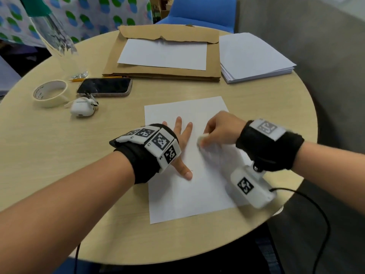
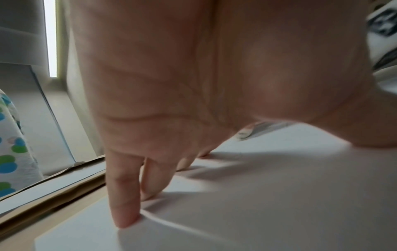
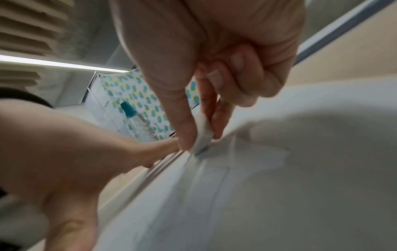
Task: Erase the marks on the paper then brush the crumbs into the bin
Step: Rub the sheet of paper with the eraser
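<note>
A white sheet of paper (image 1: 189,196) lies on the round wooden table (image 1: 59,147) in front of me. My left hand (image 1: 180,141) lies flat on the sheet's left side with fingers spread, and its fingertips (image 2: 124,222) press the paper (image 2: 268,203) down. My right hand (image 1: 219,129) pinches a small white eraser (image 1: 203,138) between thumb and fingers, its lower end touching the paper (image 3: 279,186). The eraser (image 3: 203,137) and that hand look blurred. No pencil marks show clearly on the sheet. No bin is in view.
At the table's far side lie a brown envelope (image 1: 158,74) with a white sheet on it and a stack of paper (image 1: 254,58). A phone (image 1: 104,87), tape roll (image 1: 51,92), earbud case (image 1: 82,109) and a clear bag with pencils (image 1: 79,75) are at the left.
</note>
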The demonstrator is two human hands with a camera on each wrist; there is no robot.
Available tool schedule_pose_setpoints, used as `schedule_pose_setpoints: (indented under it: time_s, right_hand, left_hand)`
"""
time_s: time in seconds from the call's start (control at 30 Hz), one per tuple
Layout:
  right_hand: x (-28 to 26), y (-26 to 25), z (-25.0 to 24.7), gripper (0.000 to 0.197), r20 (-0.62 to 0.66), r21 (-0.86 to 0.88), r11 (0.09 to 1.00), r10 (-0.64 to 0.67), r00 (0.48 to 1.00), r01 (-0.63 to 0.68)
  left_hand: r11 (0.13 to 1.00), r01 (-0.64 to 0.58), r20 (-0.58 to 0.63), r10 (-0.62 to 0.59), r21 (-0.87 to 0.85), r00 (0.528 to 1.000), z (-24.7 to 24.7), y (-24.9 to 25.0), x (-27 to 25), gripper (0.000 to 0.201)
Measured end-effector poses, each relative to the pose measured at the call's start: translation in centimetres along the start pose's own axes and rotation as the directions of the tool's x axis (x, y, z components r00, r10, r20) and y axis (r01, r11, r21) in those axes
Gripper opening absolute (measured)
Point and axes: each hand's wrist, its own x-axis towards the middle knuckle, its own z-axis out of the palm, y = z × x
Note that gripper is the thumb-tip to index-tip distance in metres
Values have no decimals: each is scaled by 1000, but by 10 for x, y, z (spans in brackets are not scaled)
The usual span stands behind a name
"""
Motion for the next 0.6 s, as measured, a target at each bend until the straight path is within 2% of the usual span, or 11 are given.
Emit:
schedule_pose_setpoints:
  time_s: [0.07,0.13,0.27,0.3,0.37,0.43,0.5,0.6]
  right_hand:
    - [4,2,1,18,-60,50,999,4,998,-1]
    - [-8,6,12,17,-43,71,997,-20,999,23]
    - [-32,8,22,20,212,96,995,-47,976,27]
    - [-29,7,18,20,236,78,997,-30,971,12]
    - [-15,3,7,17,170,53,999,-8,985,-1]
    - [0,1,0,16,51,87,996,5,999,-9]
    - [3,2,2,16,-10,111,994,-11,1000,12]
    - [-18,13,10,16,66,85,995,-51,996,46]
  left_hand:
    - [1000,2,0,-2,-3,1000,0,1,-1,143]
    - [1000,6,2,-6,-3,1000,0,1,0,143]
    - [1000,3,0,-3,0,1000,-1,1,2,146]
    - [1000,6,5,-6,3,1000,-1,1,2,146]
    - [1000,11,10,-11,10,1000,-1,2,2,144]
    - [1000,8,11,-8,7,1000,0,1,1,144]
    - [1000,8,13,-8,-4,1000,-1,0,1,143]
    - [1000,-1,12,2,-15,1000,0,0,2,145]
